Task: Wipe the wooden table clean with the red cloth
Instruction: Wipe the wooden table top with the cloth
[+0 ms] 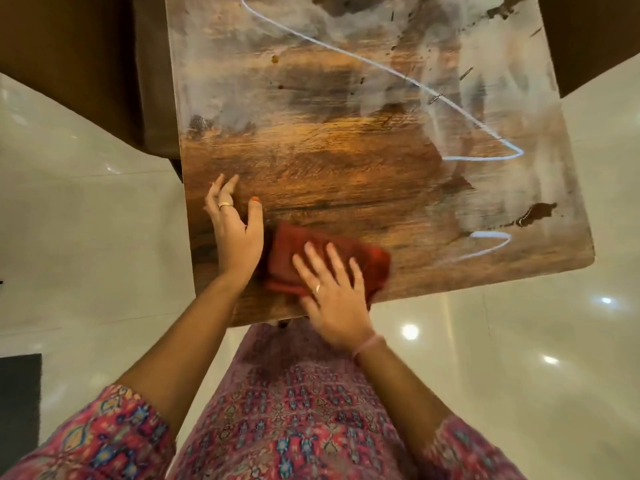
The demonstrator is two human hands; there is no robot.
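Note:
The wooden table [329,161] fills the upper middle of the head view. White smears and thin white lines cover its far and right parts, while the near-left area shows bare brown grain. A folded red cloth [287,261] lies near the table's front edge. My right hand [332,289] presses flat on the cloth with fingers spread. My left hand [235,226] rests flat on the table's left edge, just left of the cloth, fingers apart and holding nothing.
Glossy white floor tiles [519,341] surround the table. A brown piece of furniture [86,64] stands at the upper left, close to the table's left side. A dark mat [17,403] lies on the floor at the lower left. A dark spot [536,214] marks the table's right side.

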